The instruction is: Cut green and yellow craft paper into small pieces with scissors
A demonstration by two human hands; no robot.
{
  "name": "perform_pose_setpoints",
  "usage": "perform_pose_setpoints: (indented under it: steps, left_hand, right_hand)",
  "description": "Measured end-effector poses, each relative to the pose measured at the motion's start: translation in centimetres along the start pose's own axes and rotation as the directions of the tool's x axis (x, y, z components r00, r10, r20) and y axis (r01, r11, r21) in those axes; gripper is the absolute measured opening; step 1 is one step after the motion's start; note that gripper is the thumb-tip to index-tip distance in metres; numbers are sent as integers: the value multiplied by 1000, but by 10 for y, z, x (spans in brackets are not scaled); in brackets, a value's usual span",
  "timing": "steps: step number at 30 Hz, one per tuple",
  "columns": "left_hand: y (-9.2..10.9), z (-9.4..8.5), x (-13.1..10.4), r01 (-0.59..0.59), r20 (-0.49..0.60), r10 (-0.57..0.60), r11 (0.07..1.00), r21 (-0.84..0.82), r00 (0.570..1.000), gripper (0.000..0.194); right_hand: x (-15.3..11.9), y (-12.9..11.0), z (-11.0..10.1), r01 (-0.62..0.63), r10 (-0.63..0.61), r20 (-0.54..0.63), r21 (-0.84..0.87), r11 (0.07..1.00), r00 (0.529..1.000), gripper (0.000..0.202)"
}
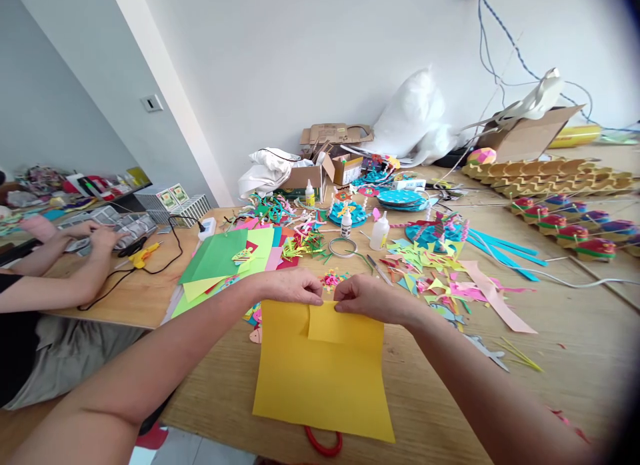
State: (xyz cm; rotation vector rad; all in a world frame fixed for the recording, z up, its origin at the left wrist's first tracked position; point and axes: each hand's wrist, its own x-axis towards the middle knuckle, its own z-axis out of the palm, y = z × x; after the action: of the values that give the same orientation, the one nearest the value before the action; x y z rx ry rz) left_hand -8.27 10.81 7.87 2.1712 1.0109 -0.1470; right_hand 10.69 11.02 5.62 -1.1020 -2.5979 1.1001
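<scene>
Yellow paper (323, 378): L hand (293, 287) & R hand (373, 298) close tog., palms down, both pinching top edge; most extends below grip.

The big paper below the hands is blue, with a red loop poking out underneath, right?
Not blue: the head view shows the big paper below the left hand and right hand is yellow. The red loop does poke out underneath.

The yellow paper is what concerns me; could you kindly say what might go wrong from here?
The yellow paper might crease or slip askew, since the left hand and right hand pinch only its far edge. The red loop poking out beneath its near edge might get knocked.
</scene>
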Motion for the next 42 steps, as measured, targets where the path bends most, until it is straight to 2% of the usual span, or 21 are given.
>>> perform_pose_setpoints:
  steps: [3, 8, 11, 18, 23, 32, 38, 42]
  left_hand:
    - [1, 3, 3, -5, 15, 5, 1000, 7, 1000, 16]
    - [-2, 8, 4, 10, -39, -8, 999, 44, 999, 16]
    - [-3, 8, 2, 21, -34, -19, 998, 54, 999, 17]
    - [-11, 6, -6, 87, -16, -88, 994, -67, 996, 20]
    - [-14, 7, -9, 104, -20, -107, 986, -134, 994, 24]
    - [-16, 7, -6, 123, -43, -129, 984, -126, 991, 22]
    - [-17, 6, -11, 106, -32, -111, 985, -137, 993, 22]
    - [-18, 0, -16, 106, -11, -108, 988, -112, 994, 22]
  right_hand:
    - [2, 0, 2, 7, -7, -4, 3, 1000, 1000, 12]
    - [1, 3, 2, 5, -5, -14, 18, 1000, 1000, 14]
    - [-2, 10, 0, 5, -4, -28, 29, 1000, 1000, 17]
    - [-16, 34, -7, -9, 13, -40, 110, 994, 999, 21]
    - [-24, 40, -8, -2, 19, -88, 186, 982, 996, 23]
    - [-19, 44, 6, -12, 63, -178, 272, 962, 982, 22]
    - [-19, 58, 10, -10, 63, -143, 343, 939, 988, 24]
    - [-20, 60, 10, 1, 54, -141, 361, 933, 989, 25]
